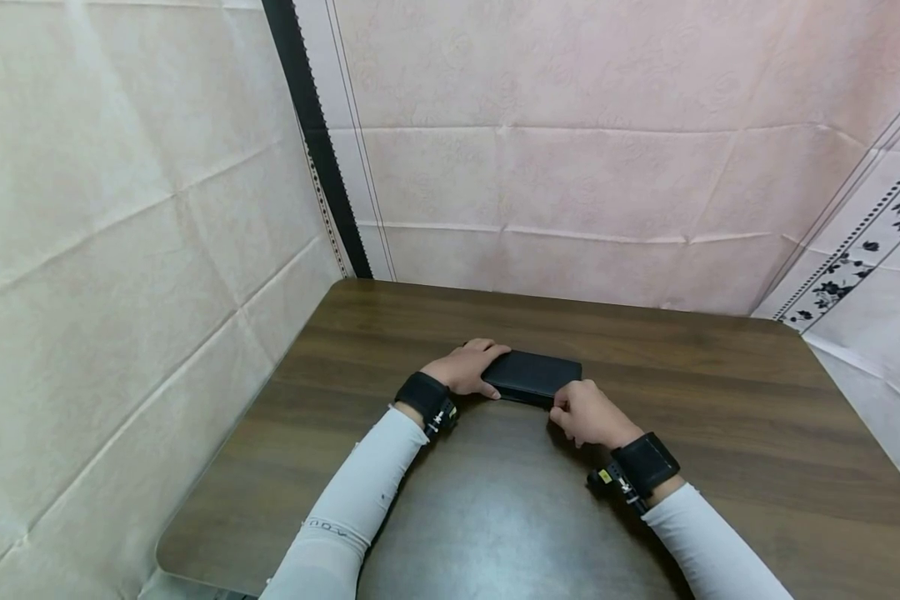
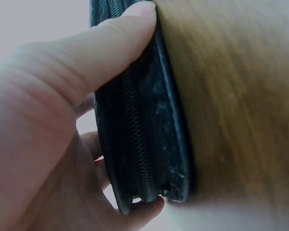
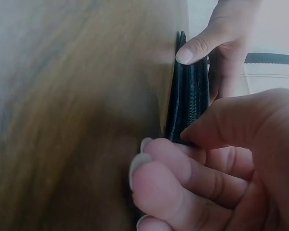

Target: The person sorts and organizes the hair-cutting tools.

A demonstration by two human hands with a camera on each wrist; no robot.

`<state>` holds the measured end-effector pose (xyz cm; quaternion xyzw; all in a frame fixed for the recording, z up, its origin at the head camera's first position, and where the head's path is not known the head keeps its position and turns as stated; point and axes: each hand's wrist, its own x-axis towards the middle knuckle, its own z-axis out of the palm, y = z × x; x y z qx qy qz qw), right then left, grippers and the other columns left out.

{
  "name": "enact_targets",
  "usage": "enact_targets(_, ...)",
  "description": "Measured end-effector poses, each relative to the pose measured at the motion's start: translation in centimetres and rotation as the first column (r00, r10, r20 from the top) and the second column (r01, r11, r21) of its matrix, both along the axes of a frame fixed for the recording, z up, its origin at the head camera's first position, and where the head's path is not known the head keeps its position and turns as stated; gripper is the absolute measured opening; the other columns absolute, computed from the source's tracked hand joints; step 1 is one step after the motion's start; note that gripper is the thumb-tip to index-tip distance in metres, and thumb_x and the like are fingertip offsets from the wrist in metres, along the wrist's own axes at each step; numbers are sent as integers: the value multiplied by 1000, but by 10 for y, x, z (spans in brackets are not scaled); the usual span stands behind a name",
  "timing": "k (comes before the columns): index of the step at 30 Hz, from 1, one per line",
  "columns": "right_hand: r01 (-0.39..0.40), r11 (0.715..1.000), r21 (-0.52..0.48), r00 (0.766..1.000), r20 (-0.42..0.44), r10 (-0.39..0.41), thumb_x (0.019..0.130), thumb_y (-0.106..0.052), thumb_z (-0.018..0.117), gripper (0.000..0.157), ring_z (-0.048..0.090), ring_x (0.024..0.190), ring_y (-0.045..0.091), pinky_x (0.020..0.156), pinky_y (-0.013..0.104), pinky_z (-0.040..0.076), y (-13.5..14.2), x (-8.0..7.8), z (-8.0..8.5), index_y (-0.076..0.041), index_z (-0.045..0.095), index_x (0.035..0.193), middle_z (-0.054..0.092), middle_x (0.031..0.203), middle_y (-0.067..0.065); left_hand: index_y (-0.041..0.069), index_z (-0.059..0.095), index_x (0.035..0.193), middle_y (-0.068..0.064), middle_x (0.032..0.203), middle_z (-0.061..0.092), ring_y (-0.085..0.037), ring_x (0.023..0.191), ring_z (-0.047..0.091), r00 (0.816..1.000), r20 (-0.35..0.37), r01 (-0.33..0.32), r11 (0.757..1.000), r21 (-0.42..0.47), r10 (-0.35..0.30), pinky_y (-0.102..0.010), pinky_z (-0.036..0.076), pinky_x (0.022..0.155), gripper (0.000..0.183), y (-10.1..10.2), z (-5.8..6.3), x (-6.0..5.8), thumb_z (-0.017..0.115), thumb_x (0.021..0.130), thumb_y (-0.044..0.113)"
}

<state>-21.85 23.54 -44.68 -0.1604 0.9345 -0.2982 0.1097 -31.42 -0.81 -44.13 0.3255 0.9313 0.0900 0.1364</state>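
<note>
A black zip wallet [image 1: 534,375] lies flat on the wooden table, between both hands. My left hand [image 1: 468,367] grips its left end, and in the left wrist view the thumb [image 2: 103,48] presses across the near side while fingers reach round the end. Along that side runs a zipper [image 2: 137,139] with its teeth meshed. At the wallet's near right corner is my right hand [image 1: 588,412], fingers curled. Its thumb [image 3: 209,127] and forefinger pinch the zipper's end in the right wrist view; any pull tab is hidden by them.
The brown wooden table [image 1: 720,417] has rounded corners. Pale cloth sheets [image 1: 570,150] hang behind it and at the sides. Each wrist wears a black strap [image 1: 647,462] with a small camera.
</note>
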Motion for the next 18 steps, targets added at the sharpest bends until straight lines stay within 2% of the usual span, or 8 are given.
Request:
enact_targets(10,41,998,49,999,-17,-40,92,-18,62,25,55,41,15,44,30,47,4,-1,1,-16,68,67,58,51,-2,30,19,154,-4,158,22,-23,146,20,1000,-5,-14,1000,-26,14,-44,24,116,87,1,-3,0,68,85,51)
enact_targets(18,40,999,22,999,-22,-40,90,-15,63,23,55,42,15,44,30,46,10,-2,3,-15,71,69,57,51,-1,29,19,154,-4,158,21,-24,146,18,1000,1,-7,1000,-29,8,-47,22,116,86,2,-2,-1,67,85,51)
